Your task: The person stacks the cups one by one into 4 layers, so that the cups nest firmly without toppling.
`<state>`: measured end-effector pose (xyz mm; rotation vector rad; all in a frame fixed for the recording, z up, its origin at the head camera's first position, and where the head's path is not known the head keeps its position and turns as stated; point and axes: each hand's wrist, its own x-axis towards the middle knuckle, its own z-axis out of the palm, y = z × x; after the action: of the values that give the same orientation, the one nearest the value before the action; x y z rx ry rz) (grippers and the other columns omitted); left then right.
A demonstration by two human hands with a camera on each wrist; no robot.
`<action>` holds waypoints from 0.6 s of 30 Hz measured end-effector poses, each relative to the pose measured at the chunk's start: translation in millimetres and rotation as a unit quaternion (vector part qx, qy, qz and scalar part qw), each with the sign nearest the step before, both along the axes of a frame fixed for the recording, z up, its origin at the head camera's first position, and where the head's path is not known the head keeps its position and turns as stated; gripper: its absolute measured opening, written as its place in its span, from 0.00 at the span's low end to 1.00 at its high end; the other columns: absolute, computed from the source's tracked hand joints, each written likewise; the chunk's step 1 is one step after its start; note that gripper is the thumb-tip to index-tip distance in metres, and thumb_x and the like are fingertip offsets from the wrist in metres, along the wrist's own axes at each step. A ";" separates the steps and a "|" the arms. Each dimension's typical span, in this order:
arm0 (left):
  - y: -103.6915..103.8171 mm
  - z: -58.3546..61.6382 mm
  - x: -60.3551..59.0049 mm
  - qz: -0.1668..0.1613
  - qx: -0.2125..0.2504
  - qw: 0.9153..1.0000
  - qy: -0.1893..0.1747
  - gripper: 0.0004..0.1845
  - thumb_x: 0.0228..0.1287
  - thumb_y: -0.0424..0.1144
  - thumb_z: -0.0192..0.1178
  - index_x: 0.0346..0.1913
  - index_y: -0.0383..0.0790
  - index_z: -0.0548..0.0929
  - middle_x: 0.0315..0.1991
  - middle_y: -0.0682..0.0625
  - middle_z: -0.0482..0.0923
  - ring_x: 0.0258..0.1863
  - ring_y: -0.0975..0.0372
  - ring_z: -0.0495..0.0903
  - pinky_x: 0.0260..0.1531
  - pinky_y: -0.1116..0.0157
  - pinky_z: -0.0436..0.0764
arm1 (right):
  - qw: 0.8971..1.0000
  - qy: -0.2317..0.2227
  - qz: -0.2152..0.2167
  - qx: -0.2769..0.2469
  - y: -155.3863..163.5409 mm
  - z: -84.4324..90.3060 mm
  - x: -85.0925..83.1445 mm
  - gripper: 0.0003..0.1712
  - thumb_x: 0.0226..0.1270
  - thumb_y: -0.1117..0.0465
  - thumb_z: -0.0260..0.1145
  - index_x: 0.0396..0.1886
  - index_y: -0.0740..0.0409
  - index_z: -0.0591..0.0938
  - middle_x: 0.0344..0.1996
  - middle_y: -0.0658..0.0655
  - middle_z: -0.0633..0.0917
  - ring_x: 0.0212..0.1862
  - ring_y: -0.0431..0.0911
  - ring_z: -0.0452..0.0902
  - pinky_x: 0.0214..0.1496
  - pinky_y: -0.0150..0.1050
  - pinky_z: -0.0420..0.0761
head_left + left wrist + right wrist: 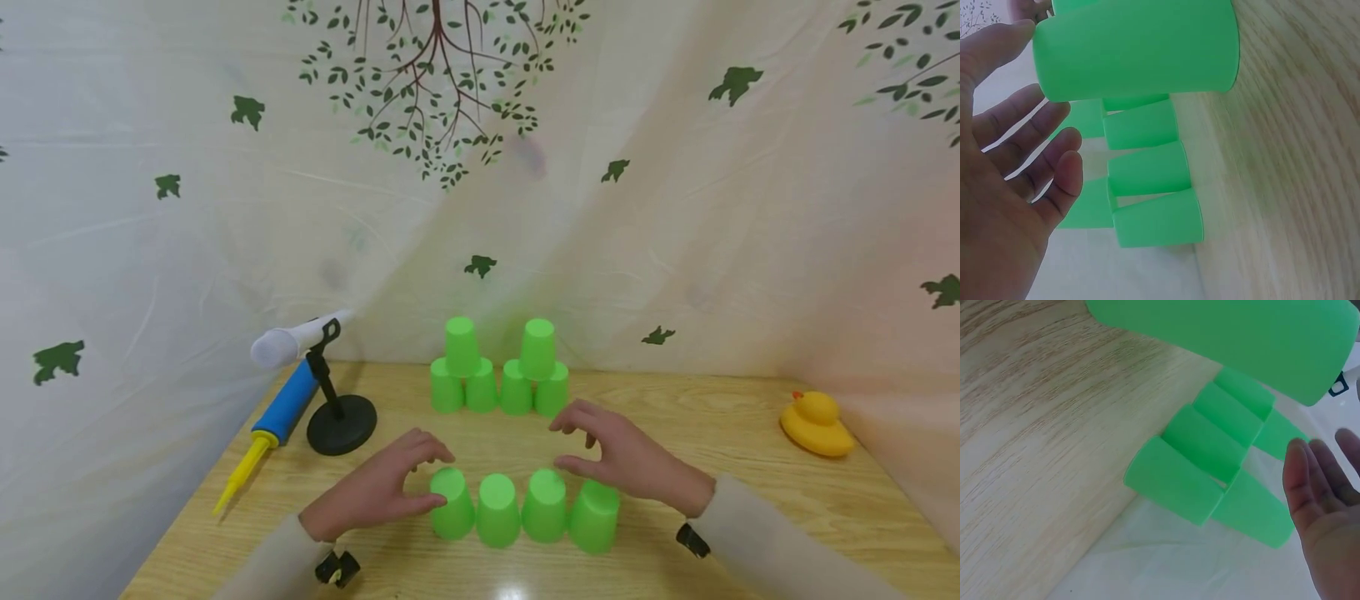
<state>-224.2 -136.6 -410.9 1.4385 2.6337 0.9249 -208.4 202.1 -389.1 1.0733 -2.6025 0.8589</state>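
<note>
Left hand (pixel 378 492) open, thumb touching leftmost cup (pixel 452 504) in near-edge row of four green cups. Right hand (pixel 626 458) open, fingers relaxed, over rightmost cup (pixel 594 518). Two cup pyramids (pixel 498 367) near surface's (pixel 712 433) far edge.

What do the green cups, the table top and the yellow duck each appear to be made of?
Green cups: probably plastic, smooth, evenly coloured, thin-walled.
Table top: wood or wood-look laminate, with visible grain and a slight glare near the front edge.
Yellow duck: likely rubber or soft plastic, with a smooth, rounded, moulded shape.
</note>
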 end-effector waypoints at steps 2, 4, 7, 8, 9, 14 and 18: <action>0.2 -0.5 -0.1 -0.002 0.001 1.000 -0.002 0.19 0.52 0.50 0.58 0.48 0.54 0.69 0.44 0.59 0.67 0.41 0.69 0.66 0.38 0.63 0.72 | 1.000 -0.014 0.021 0.008 -1.9 0.0 2.5 0.18 0.52 0.48 0.63 0.44 0.41 0.71 0.40 0.38 0.71 0.36 0.34 0.68 0.31 0.30 0.72; 0.2 -1.0 -0.1 -0.003 0.002 1.000 -0.002 0.19 0.53 0.50 0.58 0.48 0.53 0.70 0.44 0.59 0.67 0.41 0.69 0.66 0.38 0.63 0.72 | 0.999 -0.024 0.040 0.019 -3.7 -0.4 4.7 0.18 0.52 0.48 0.63 0.43 0.40 0.71 0.40 0.39 0.71 0.39 0.34 0.68 0.35 0.32 0.72; 0.2 -1.0 -0.1 -0.004 0.001 1.000 -0.001 0.19 0.53 0.50 0.58 0.48 0.52 0.71 0.44 0.59 0.67 0.41 0.69 0.66 0.38 0.64 0.72 | 0.997 -0.034 0.056 0.034 -6.0 -1.1 7.2 0.17 0.51 0.47 0.63 0.42 0.41 0.73 0.41 0.40 0.71 0.43 0.35 0.67 0.39 0.35 0.72; 0.2 -0.8 0.0 -0.004 0.001 1.000 -0.002 0.19 0.52 0.50 0.58 0.48 0.52 0.71 0.43 0.59 0.67 0.41 0.69 0.66 0.38 0.64 0.72 | 0.997 -0.034 0.061 0.038 -6.6 -1.3 7.6 0.17 0.51 0.47 0.63 0.41 0.41 0.73 0.41 0.40 0.71 0.43 0.35 0.67 0.41 0.35 0.72; 0.2 -0.6 0.0 -0.004 0.001 1.000 -0.002 0.19 0.52 0.50 0.58 0.47 0.52 0.71 0.43 0.59 0.67 0.41 0.69 0.66 0.38 0.64 0.72 | 0.996 -0.034 0.065 0.040 -7.2 -1.5 7.9 0.16 0.51 0.47 0.64 0.40 0.42 0.74 0.41 0.40 0.71 0.44 0.35 0.67 0.41 0.35 0.72; 0.6 0.0 0.4 -0.003 0.000 1.000 -0.007 0.19 0.51 0.51 0.59 0.47 0.53 0.71 0.43 0.60 0.67 0.41 0.67 0.67 0.38 0.63 0.73 | 0.995 -0.036 0.081 0.043 -9.0 -3.0 8.0 0.15 0.51 0.48 0.64 0.38 0.44 0.75 0.39 0.41 0.72 0.42 0.34 0.68 0.40 0.35 0.72; 1.2 -1.3 0.2 -0.002 -0.003 1.000 -0.010 0.19 0.51 0.51 0.59 0.46 0.53 0.71 0.43 0.60 0.67 0.42 0.63 0.69 0.39 0.63 0.72 | 0.995 -0.047 0.082 0.044 -9.8 -4.7 8.4 0.15 0.51 0.48 0.64 0.38 0.43 0.75 0.38 0.40 0.72 0.41 0.34 0.68 0.40 0.37 0.73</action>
<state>-224.0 -135.4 -412.1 1.4238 2.6166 0.9259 -200.0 192.3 -393.8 1.3163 -2.6820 0.8557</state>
